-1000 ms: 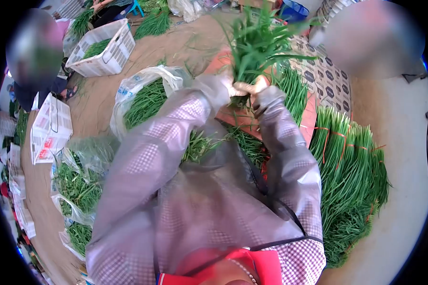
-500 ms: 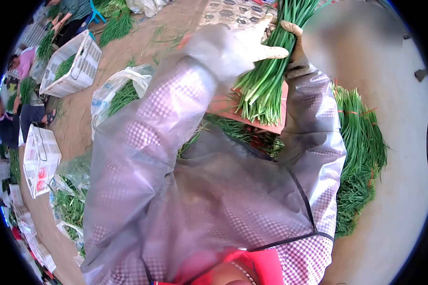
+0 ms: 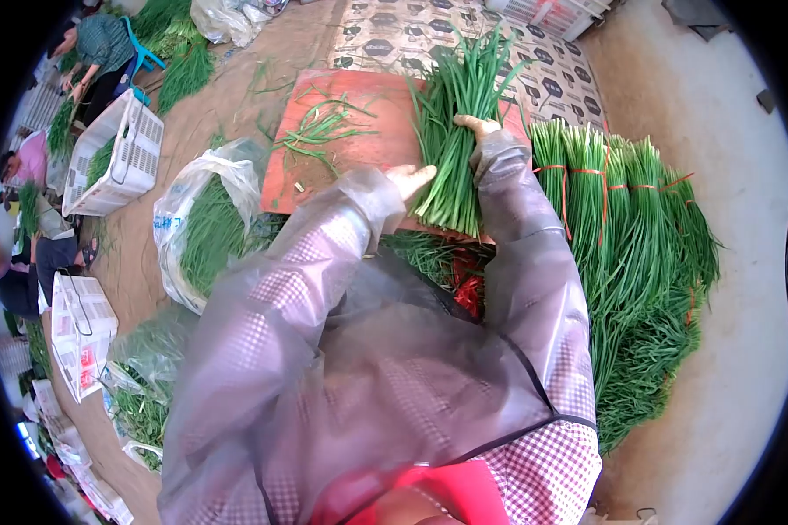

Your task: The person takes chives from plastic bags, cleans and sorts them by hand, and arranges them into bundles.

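A loose bunch of garlic chives [image 3: 453,162] lies over the right part of a reddish board [image 3: 315,179], cut stem ends toward me. My right hand [image 3: 480,128] wraps the bunch from its right side, the thumb lying across the leaves. At the left of the stem ends, my left hand [image 3: 411,180] is held with fingers stretched out, close beside or touching the stems. Loose chive stalks [image 3: 324,124] are scattered on the board's left half. Both forearms are in translucent plastic sleeves over checked cloth.
Tied chive bundles [image 3: 604,184] with red bands are stacked at right. A plastic bag of greens [image 3: 208,232] stands left of the board. White crates [image 3: 136,157] and co-workers [image 3: 105,48] are farther left. Patterned sheeting [image 3: 385,39] lies beyond the board.
The bunch has come down toward me and left onto the board, its stem ends lower. My left hand has moved off the bunch's upper part to beside its stem ends.
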Action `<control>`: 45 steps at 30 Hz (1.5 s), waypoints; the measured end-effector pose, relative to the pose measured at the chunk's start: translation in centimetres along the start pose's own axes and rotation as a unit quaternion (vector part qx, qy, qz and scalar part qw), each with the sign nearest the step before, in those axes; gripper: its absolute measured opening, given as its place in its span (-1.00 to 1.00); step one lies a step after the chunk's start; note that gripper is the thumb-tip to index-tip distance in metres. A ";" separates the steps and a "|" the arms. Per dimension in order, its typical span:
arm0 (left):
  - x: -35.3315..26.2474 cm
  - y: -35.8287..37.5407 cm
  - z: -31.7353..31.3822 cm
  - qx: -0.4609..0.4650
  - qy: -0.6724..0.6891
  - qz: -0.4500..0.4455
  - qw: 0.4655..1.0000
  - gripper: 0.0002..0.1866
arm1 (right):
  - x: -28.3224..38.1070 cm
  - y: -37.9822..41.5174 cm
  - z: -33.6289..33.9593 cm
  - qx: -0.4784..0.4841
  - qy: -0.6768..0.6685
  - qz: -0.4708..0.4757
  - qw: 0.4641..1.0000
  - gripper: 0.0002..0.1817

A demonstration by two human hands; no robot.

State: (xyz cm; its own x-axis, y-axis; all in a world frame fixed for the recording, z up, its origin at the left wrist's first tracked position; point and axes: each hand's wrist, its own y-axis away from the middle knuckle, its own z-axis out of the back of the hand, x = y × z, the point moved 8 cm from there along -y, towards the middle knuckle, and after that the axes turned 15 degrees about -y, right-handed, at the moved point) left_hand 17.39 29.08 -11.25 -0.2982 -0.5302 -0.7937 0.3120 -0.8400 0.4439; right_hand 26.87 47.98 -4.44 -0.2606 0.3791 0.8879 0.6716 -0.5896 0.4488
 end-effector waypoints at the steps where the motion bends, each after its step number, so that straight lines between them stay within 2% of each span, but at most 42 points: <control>1: -4.1 3.6 0.9 -0.002 0.002 0.014 1.000 -0.13 | 0.4 -0.9 0.3 0.012 0.176 0.081 0.981 -0.42; 2: -8.6 7.7 1.9 -0.004 0.004 0.029 1.000 -0.02 | 2.2 1.1 -1.9 0.026 0.490 0.213 0.845 -0.32; 3: -7.8 6.6 1.2 0.010 -0.047 0.047 0.998 0.18 | 2.7 1.8 -3.4 0.025 0.489 0.210 0.846 -0.32; 4: -6.2 3.7 -1.0 0.017 -0.019 0.009 1.000 0.29 | 2.7 1.7 -2.5 -0.054 0.203 0.127 0.969 -0.22; 5: -5.1 2.5 -1.8 -0.031 -0.077 0.012 0.996 0.34 | 1.0 1.8 -1.5 -0.129 -0.106 0.033 0.985 -0.09; 6: -4.9 2.0 -2.2 -0.079 -0.134 0.014 0.988 0.39 | 1.1 1.7 -1.4 -0.123 -0.010 0.063 0.990 0.08; 7: -5.8 2.8 -2.4 -0.071 -0.206 0.080 0.973 0.41 | 2.0 2.8 -1.8 -0.118 0.088 0.033 0.989 0.08; 8: -6.3 3.2 -2.7 -0.068 -0.207 0.077 0.973 0.41 | 2.9 4.0 -2.2 -0.113 0.183 0.001 0.977 0.09; 9: -6.4 3.4 -2.8 -0.073 -0.227 0.105 0.965 0.40 | 4.1 4.0 -2.6 -0.088 0.251 0.070 0.961 0.05; 10: -6.4 3.7 -2.8 -0.079 -0.247 0.132 0.957 0.40 | 4.5 4.4 -1.4 -0.094 0.250 0.068 0.961 0.05; 12: -6.6 3.6 -3.1 -0.061 -0.223 0.121 0.965 0.39 | 6.6 6.4 1.2 -0.121 0.168 0.126 0.970 -0.06; 14: -6.4 3.7 -2.9 -0.091 -0.231 0.120 0.961 0.38 | 8.1 8.6 4.1 -0.131 0.045 0.240 0.961 -0.28; 15: -6.2 3.6 -3.0 -0.088 -0.233 0.118 0.961 0.38 | 6.6 8.5 6.2 -0.162 0.159 0.098 0.969 -0.41; 16: -5.9 3.4 -3.1 -0.096 -0.227 0.113 0.963 0.39 | 5.2 8.8 8.8 -0.186 0.267 -0.047 0.944 -0.54; 17: -5.7 3.2 -3.1 -0.104 -0.221 0.108 0.964 0.39 | 1.8 6.6 10.1 -0.061 0.435 -0.068 0.896 -0.58; 19: -6.2 3.3 -2.9 -0.117 -0.222 0.095 0.963 0.40 | -5.7 4.6 11.1 0.074 0.555 -0.115 0.821 -0.63; 21: -6.5 3.2 -2.7 -0.108 -0.214 0.090 0.967 0.40 | -6.8 7.4 8.5 -0.005 0.533 -0.102 0.840 -0.64; 22: -6.5 3.2 -2.8 -0.098 -0.206 0.088 0.970 0.40 | -4.7 9.7 5.8 -0.090 0.536 -0.060 0.837 -0.65; 24: -5.7 2.8 -2.9 -0.105 -0.195 0.079 0.972 0.45 | -2.9 12.3 1.0 -0.106 0.522 -0.055 0.845 -0.63; 26: -5.2 2.0 -2.9 -0.135 -0.083 0.011 0.987 0.47 | -4.0 11.6 -1.3 -0.093 0.539 -0.025 0.837 -0.64; 27: -5.0 2.4 -2.3 -0.156 -0.139 0.048 0.977 0.45 | -4.8 11.2 -2.2 -0.050 0.490 -0.008 0.870 -0.65; 28: -4.2 2.2 -2.1 -0.158 -0.139 0.047 0.977 0.45 | -3.1 12.0 -4.0 -0.029 0.446 0.028 0.894 -0.66; 29: -3.9 1.8 -2.1 -0.137 -0.113 -0.023 0.984 0.44 | -1.4 13.0 -5.7 -0.003 0.401 0.063 0.914 -0.67; 30: -4.3 2.0 -2.1 -0.115 -0.087 -0.092 0.985 0.43 | -2.3 12.5 -5.6 -0.002 0.402 0.065 0.914 -0.67; 31: -3.9 2.3 -2.2 -0.114 -0.032 -0.094 0.989 0.45 | -4.1 11.6 -4.8 -0.021 0.450 0.041 0.892 -0.70; 32: -4.4 3.1 -2.1 -0.116 -0.032 -0.092 0.988 0.45 | -4.9 11.4 -4.3 -0.040 0.497 0.017 0.867 -0.73; 34: -4.7 4.6 -1.5 -0.138 -0.238 0.061 0.959 0.39 | -5.7 10.7 -2.9 -0.052 0.519 0.050 0.852 -0.72; 35: -6.0 5.7 -1.4 -0.140 -0.250 0.093 0.954 0.36 | -6.5 9.8 -2.4 -0.032 0.541 0.057 0.838 -0.71; 36: -5.6 5.6 -1.8 -0.141 -0.248 0.093 0.954 0.36 | -6.9 9.3 -2.0 -0.013 0.564 0.064 0.823 -0.70; 38: -5.2 5.2 -1.9 -0.204 -0.247 0.074 0.944 0.36 | -2.8 11.6 -2.4 -0.002 0.585 0.094 0.805 -0.69; 40: -5.5 5.5 -2.0 -0.205 -0.231 0.069 0.949 0.33 | -0.3 12.8 -2.0 -0.013 0.625 0.055 0.778 -0.66; 42: -5.3 5.2 -2.1 -0.217 -0.230 0.064 0.946 0.31 | 0.1 8.2 1.5 -0.032 0.594 0.027 0.804 -0.66; 44: -5.0 5.1 -2.2 -0.216 -0.230 0.066 0.947 0.31 | 4.9 7.5 3.4 -0.145 0.482 0.136 0.853 -0.67; 45: -4.8 5.1 -2.2 -0.215 -0.229 0.067 0.947 0.31 | 5.8 5.6 4.1 -0.134 0.453 0.140 0.870 -0.67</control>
State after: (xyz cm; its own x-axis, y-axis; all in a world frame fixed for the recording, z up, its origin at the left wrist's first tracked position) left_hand 22.44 27.56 -6.10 -0.5589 -0.7058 -0.4353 0.6837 -0.6893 0.2398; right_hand 31.91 49.83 2.84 -0.6337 -0.4521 0.6277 0.6427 -0.7593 0.1019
